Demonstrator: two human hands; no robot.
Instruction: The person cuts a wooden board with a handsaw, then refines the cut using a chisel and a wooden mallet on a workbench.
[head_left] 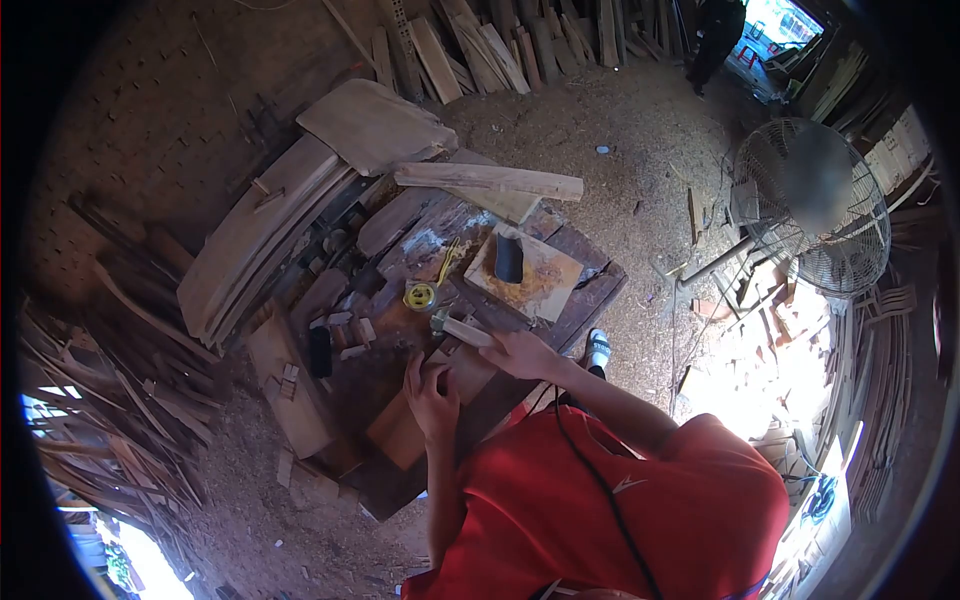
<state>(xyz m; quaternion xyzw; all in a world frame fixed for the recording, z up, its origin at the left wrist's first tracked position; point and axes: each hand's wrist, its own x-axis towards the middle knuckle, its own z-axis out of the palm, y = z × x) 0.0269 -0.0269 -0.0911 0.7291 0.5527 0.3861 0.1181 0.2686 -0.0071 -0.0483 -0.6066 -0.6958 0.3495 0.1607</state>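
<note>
My right hand (522, 355) is wrapped round a pale, long tool (466, 331), whose small greenish end points left over the dark workbench (400, 333). Just left of it, my left hand (434, 402) is above a reddish-brown wooden board (397, 434). Its thumb and a finger curl together into a ring, and whatever they may pinch is too small to make out. Beyond the hands lies a yellow tape measure (419, 296). A light square board (525, 275) with an orange-brown stain carries a dark curved piece (509, 259).
Small wood blocks (347, 333) lie on the bench's left part. Long planks (262, 225) are stacked behind. A large caged fan (812, 205) stands at the right. A person in dark clothes (716, 42) is at the far back. Timber leans along the walls.
</note>
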